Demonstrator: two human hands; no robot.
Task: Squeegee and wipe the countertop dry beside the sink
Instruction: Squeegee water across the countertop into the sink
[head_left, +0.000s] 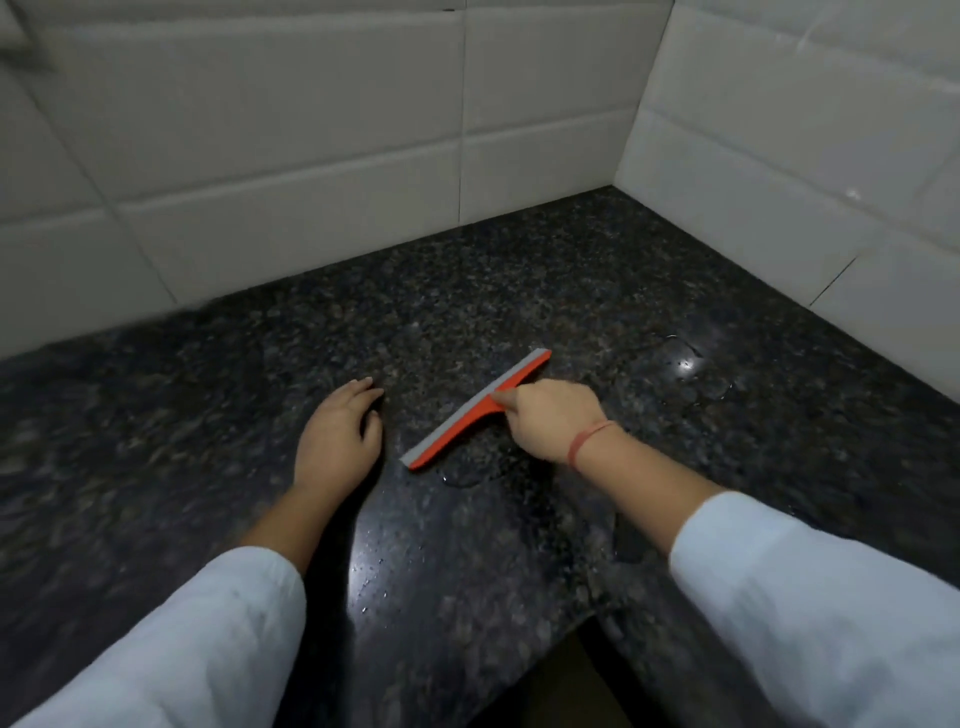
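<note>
Two white sleeves (171, 649) sit nearest the viewer, one per arm, and past them the single orange plastic squeegee with a grey rubber blade (475, 410) lies mid-counter, blade edge down on the wet speckled dark granite counter (467, 545), probably angled to sweep water leftward. One right hand (550, 421), a red thread bracelet (587, 441) on its wrist, is clamped around the squeegee's handle, while the one left hand (337, 436) rests spread flat just left of the blade, likely bracing. Farther right, one larger puddle (685, 369) gleams near the white tiled wall (311, 156); neither sink nor cloth is visible.

A home kitchen corner: speckled dark granite countertop (467, 291) meeting white glazed wall tiles (291, 130).
</note>
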